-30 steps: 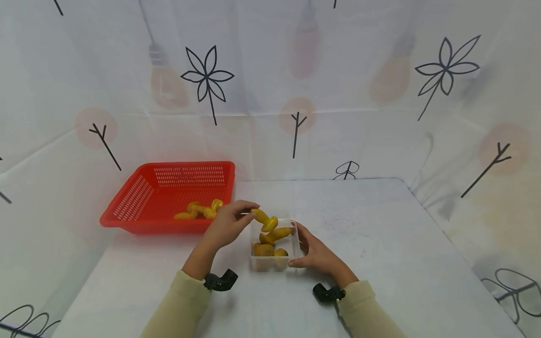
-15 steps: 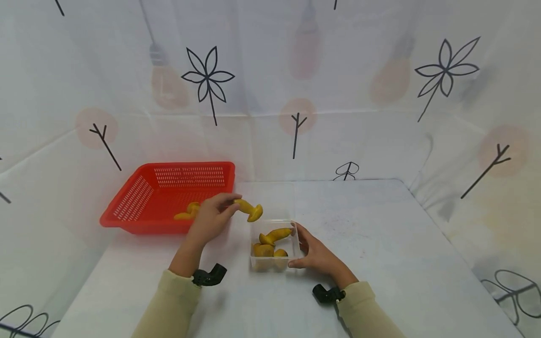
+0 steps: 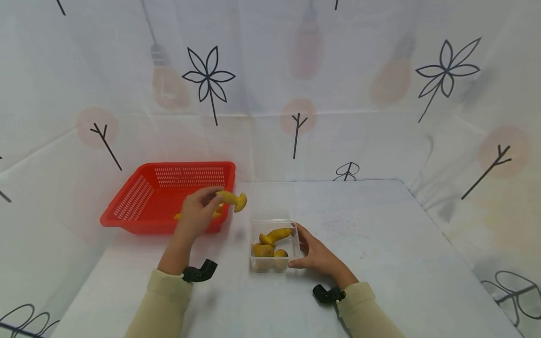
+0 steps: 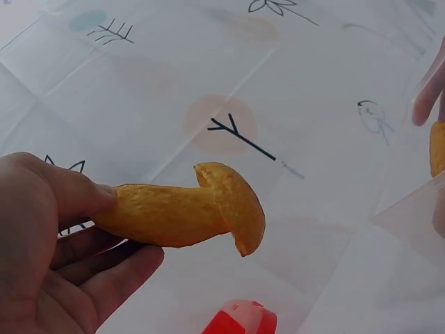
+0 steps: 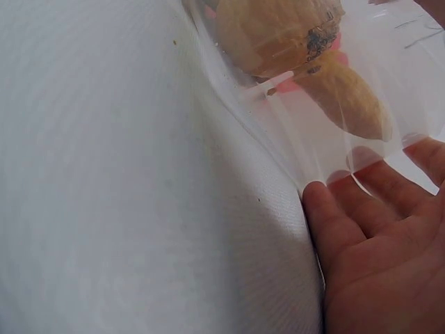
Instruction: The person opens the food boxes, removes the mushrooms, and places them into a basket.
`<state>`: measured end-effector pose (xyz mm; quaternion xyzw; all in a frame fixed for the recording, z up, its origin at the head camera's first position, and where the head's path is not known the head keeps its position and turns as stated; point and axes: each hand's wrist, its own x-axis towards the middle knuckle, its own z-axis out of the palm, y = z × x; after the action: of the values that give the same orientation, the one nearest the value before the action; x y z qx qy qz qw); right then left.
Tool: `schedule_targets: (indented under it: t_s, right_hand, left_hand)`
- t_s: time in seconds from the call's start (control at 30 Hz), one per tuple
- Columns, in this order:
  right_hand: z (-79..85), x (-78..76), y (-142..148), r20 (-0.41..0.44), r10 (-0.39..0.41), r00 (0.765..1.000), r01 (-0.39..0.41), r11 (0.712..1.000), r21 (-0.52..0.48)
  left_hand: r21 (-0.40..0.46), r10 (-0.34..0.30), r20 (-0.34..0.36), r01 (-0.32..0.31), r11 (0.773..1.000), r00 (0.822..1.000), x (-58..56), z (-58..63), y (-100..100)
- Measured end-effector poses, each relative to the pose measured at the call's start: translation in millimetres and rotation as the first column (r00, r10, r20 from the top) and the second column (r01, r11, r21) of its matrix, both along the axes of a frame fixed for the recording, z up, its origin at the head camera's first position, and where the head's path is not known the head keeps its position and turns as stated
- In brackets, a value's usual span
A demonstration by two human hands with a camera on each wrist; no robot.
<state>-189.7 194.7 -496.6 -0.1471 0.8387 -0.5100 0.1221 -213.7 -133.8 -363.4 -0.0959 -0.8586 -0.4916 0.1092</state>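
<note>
My left hand (image 3: 196, 213) pinches a yellow mushroom (image 3: 231, 199) by its stem, thumb above and fingers below, above the right edge of the red basket (image 3: 169, 229). In the left wrist view the mushroom's cap (image 4: 240, 209) points away from the palm. My right hand (image 3: 317, 254) grips the right side of a clear plastic box (image 3: 270, 263), its thumb at the front corner and fingers along the side and back. Inside the box lie a yellow mushroom (image 3: 279, 234) and rounded yellow-brown pieces (image 3: 264, 250). More yellow pieces (image 3: 217, 214) in the basket are partly hidden by my left hand.
Basket and box stand apart on a white table (image 3: 372, 225), the basket at the back left. A white printed cloth (image 3: 253, 141) hangs behind the table. Each wrist wears a black camera mount (image 3: 200, 271).
My left hand has moved left with the mushroom, from above the clear box to over the basket's right edge. My right hand and the box have stayed in place.
</note>
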Motion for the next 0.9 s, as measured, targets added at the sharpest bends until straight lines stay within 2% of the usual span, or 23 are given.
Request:
schedule_targets:
  t_s: [0.27, 0.4, 0.63, 0.9]
  right_hand:
    - [0.0, 0.1, -1, -0.003, -0.007, 1.0, 0.007, 1.0, 0.007]
    - [0.5, 0.5, -1, 0.003, -0.011, 1.0, 0.011, 1.0, 0.001]
    - [1.0, 0.7, -1, 0.007, -0.011, 1.0, 0.011, 1.0, -0.005]
    - [-0.6, 1.1, 0, -0.002, 0.013, 1.0, -0.013, 1.0, -0.021]
  left_hand:
    - [-0.005, 0.097, -0.019, -0.097, 0.995, 0.995, -2.8, -0.5, -14]
    - [0.005, 0.118, -0.005, -0.118, 0.993, 0.993, -4.9, -3.3, -20]
    - [0.071, 0.137, 0.034, -0.139, 0.988, 0.99, -8.9, -7.3, -27]
    - [0.024, 0.217, 0.038, -0.218, 0.976, 0.975, -13.2, -10.8, -33]
